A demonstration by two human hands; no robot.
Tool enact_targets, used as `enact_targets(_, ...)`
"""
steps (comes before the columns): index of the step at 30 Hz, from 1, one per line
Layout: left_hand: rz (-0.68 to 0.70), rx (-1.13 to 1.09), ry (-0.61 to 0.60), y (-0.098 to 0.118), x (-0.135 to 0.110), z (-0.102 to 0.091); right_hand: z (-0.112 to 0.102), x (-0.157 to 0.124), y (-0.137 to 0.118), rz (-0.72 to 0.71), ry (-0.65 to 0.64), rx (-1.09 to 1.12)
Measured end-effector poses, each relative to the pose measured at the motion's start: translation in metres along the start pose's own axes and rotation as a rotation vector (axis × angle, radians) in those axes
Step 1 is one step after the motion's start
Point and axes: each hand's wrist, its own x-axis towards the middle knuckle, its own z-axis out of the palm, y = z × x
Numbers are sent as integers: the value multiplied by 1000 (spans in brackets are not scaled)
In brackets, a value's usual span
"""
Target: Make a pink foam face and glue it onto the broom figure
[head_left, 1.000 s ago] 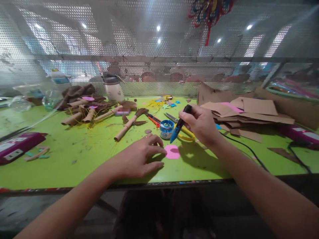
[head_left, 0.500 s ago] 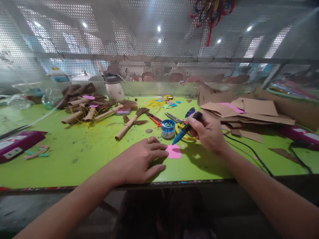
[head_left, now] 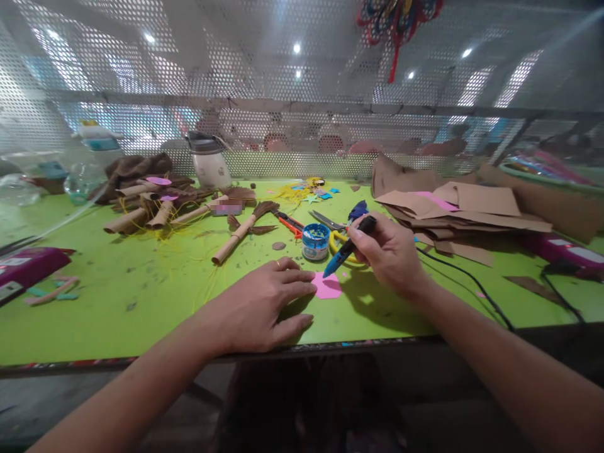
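Observation:
My right hand (head_left: 389, 251) grips a blue-and-black marker (head_left: 343, 250), tilted with its blue end down at a small pink paper piece (head_left: 328, 287). Whether the tip touches the paper I cannot tell. My left hand (head_left: 268, 302) lies on the green table, fingers stretched out, its fingertips at the paper's left edge. Just behind the paper stands an open blue-rimmed jar (head_left: 315, 243). Scissors with yellow handles (head_left: 336, 242) lie partly hidden behind the marker and my right hand. An orange-and-black utility knife (head_left: 290, 224) rests left of the jar.
Brown paper rolls (head_left: 125, 220) with yellow strings pile up at left, and a single roll (head_left: 234, 242) lies nearer. Cardboard sheets (head_left: 472, 207) are stacked at right. A black cord (head_left: 467, 286) crosses the right side. Purple power strips (head_left: 33, 270) sit at both sides; a kettle (head_left: 209, 162) stands behind.
The marker and my right hand have shifted slightly down and left, bringing the tip over the pink paper. The whole view has moved a little; my left hand stays in place.

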Motion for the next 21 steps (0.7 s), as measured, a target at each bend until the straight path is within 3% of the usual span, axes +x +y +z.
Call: enact_targets(21,-2,7,-3,1,3,-1,-1,-1,0,-19,22,-121)
